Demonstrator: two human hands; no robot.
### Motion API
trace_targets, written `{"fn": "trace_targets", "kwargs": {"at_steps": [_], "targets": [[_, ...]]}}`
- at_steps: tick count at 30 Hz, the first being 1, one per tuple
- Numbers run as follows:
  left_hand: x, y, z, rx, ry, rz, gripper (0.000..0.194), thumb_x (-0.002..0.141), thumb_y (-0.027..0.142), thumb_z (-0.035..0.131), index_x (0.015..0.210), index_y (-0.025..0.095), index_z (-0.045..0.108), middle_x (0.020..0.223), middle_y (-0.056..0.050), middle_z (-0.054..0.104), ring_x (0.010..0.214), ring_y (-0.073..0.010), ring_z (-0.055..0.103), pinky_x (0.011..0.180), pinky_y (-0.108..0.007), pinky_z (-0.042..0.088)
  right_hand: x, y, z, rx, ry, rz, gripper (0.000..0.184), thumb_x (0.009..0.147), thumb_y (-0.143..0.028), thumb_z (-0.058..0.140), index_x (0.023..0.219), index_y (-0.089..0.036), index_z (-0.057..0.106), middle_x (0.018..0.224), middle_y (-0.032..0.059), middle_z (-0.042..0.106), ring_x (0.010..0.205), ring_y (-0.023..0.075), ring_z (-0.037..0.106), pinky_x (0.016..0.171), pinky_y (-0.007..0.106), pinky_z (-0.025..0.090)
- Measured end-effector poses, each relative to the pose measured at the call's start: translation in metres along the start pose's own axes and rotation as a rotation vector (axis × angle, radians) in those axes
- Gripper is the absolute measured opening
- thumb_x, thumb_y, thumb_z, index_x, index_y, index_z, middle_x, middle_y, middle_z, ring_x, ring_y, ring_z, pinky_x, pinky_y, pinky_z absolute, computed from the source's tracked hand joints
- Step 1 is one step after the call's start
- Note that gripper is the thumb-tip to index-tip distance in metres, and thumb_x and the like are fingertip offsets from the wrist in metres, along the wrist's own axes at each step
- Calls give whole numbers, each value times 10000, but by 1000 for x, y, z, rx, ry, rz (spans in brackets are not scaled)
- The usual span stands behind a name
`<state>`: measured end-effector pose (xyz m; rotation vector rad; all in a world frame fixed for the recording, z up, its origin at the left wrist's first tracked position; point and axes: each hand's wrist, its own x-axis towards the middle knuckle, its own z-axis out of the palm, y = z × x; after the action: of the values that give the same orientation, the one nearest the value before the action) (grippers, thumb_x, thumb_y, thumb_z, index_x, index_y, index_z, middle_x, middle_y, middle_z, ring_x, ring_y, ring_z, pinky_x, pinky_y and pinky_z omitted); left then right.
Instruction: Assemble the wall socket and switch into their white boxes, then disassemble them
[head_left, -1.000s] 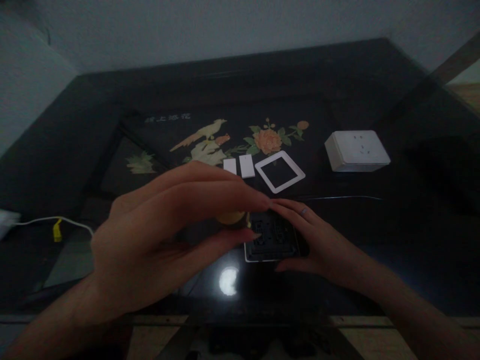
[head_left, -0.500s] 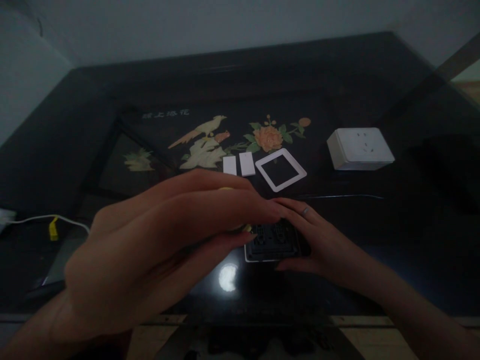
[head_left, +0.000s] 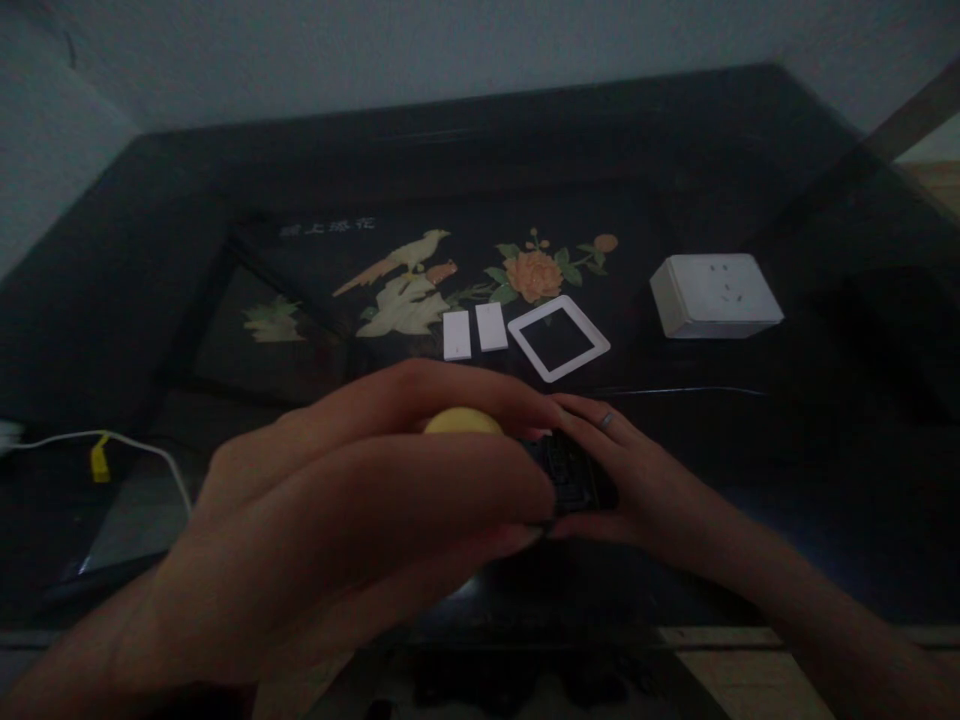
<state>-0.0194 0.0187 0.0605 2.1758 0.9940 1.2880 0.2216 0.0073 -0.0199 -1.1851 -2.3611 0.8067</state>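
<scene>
My left hand [head_left: 390,480] is closed around a yellow, rounded handle [head_left: 463,421], which looks like a screwdriver's; its lower part is hidden behind my fingers. Below and right of it sits a wall switch base [head_left: 574,480] with black inner workings, partly covered by my left fingers. My right hand [head_left: 626,465], a ring on one finger, grips that base at its right side, thumb at the near edge and fingers at the far edge. Just beyond my hands lie a white square frame [head_left: 595,352] and two white rectangular switch rockers, one left [head_left: 457,336] and one right [head_left: 492,327].
A white socket box [head_left: 720,295] stands at the right on the dark glossy table [head_left: 465,170], which has a bird-and-flower inlay. At the left runs a white cable [head_left: 150,444] with a yellow tag [head_left: 100,460]. A thin wire-like line [head_left: 675,391] lies right of centre.
My left hand has turned and its fingers have shifted toward the base, covering more of it. More of the yellow handle's end shows. My right hand stays at the base.
</scene>
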Motion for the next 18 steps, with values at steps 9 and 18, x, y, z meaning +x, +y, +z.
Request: {"fn": "trace_targets", "kwargs": {"at_steps": [9,18], "targets": [[26,-3,-16,11,-286,2,337,866,218,685,1153,360,578,1038,82,719,883,-197,741,832,-353,620,-2,2,1,-33,11,-18,930,729,-448,796,1469,-133,329,1466,228,435,1355,342,441,1066,528,457],[16,3,-28,190,-334,44,288,923,432,622,1202,389,561,1067,60,683,851,-118,696,675,-223,603,-1,3,1,-22,6,-8,925,730,-428,802,1476,-187,312,1455,199,450,1338,331,464,1063,525,465]]}}
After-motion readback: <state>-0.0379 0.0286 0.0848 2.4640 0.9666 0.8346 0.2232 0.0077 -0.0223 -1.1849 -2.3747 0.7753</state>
